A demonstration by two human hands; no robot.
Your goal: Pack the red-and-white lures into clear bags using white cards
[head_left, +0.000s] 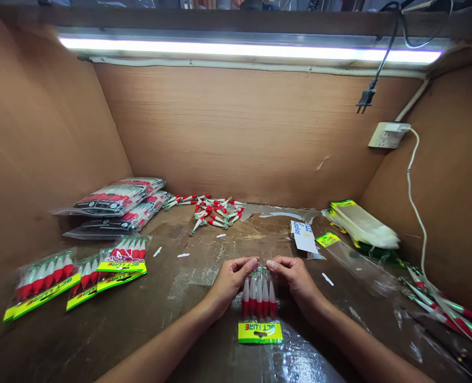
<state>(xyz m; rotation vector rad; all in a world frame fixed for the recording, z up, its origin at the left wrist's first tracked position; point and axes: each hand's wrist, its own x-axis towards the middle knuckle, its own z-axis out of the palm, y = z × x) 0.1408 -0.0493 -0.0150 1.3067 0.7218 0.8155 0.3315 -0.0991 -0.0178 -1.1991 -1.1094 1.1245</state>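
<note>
A clear bag of squid jigs (259,298) lies in front of me, its yellow-green header card (260,333) towards me. Several red-and-white jigs sit side by side in it, green crowns at the far end. My left hand (236,275) pinches the bag's far left corner between thumb and fingers. At the far right corner, my right hand (294,274) does the same. The bag's edge between the fingertips is too small to make out clearly.
Filled bags (44,279) lie at left, before a stack of larger packs (116,199). Loose jigs (216,213) lie at the back. Empty header bags (363,223), a paper note (303,236) and more jigs (439,303) are at right. A plug (366,98) hangs above.
</note>
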